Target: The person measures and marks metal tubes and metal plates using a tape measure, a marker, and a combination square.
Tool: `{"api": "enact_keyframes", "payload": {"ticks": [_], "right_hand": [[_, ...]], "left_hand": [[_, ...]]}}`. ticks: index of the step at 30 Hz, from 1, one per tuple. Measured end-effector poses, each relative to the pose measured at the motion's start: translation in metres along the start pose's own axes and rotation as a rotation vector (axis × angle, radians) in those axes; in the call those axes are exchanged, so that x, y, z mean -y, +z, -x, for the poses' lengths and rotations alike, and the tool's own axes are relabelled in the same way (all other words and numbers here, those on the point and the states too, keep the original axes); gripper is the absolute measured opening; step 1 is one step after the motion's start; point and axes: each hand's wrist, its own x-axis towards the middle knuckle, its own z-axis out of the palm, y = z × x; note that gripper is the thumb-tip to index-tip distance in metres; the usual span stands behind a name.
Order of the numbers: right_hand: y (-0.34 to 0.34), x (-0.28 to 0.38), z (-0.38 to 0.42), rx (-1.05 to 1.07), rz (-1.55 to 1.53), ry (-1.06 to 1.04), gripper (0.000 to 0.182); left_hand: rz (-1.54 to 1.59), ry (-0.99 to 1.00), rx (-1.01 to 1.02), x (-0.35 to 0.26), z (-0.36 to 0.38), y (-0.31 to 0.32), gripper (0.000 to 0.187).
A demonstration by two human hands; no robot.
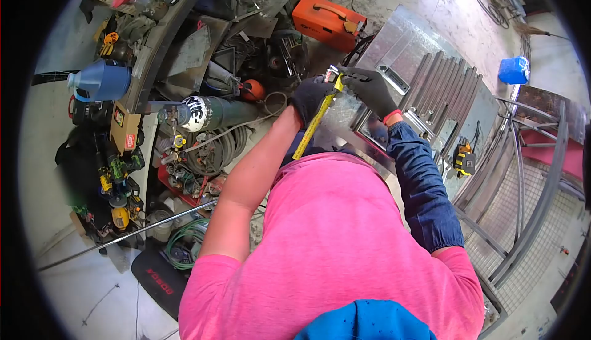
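Note:
My left hand (309, 99), in a dark glove, is closed near the top of a yellow tape measure blade (317, 121), which hangs down toward my body. A small metal piece (332, 74) shows at the fingertips, beside the blade's upper end. My right hand (368, 91), also gloved and with a denim sleeve behind it, reaches to the same piece with its fingers pressed together. What exactly its fingertips grip is too small to tell. Both hands are close together over the near-left side of the metal-topped table (400, 32).
Metal strips (440, 94) lie on the table, with a yellow-black tape measure (465, 160) at its right edge. An orange machine (328, 23) stands ahead. Gas cylinder (215, 113), hoses and power tools (117, 168) crowd the left. A metal frame (542, 174) stands right.

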Motion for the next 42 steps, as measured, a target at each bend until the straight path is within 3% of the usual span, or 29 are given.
{"api": "enact_keyframes", "payload": {"ticks": [3,7,9,13,18,24,31,34,42], "right_hand": [[0.006,0.0,0.001,-0.027,0.03,-0.018,0.038],[0.008,0.003,0.0,-0.072,0.074,-0.029,0.036],[0.006,0.007,0.0,-0.053,0.112,0.037,0.037],[0.007,0.005,0.001,-0.076,0.044,-0.01,0.035],[0.007,0.0,-0.001,-0.059,0.015,0.01,0.031],[0.007,0.003,-0.002,-0.045,0.15,0.037,0.031],[0.008,0.011,-0.008,0.003,0.199,0.004,0.029],[0.007,0.014,-0.004,-0.002,0.151,0.084,0.029],[0.01,-0.004,-0.005,-0.067,0.234,-0.029,0.031]], "left_hand": [[-0.246,0.087,-0.036,-0.001,0.005,-0.002,0.019],[-0.086,-0.065,-0.107,-0.015,0.015,0.011,0.016],[-0.283,0.019,-0.18,-0.022,0.021,0.015,0.017],[-0.396,0.095,-0.17,-0.029,0.027,0.01,0.019],[-0.401,0.005,-0.089,-0.029,0.029,-0.002,0.025],[-0.525,0.061,-0.163,-0.024,0.03,0.002,0.028],[-0.527,0.036,-0.182,-0.029,0.034,0.005,0.03],[-0.512,0.025,-0.189,-0.028,0.035,0.008,0.029],[-0.448,0.043,-0.148,-0.024,0.033,0.005,0.023]]}}
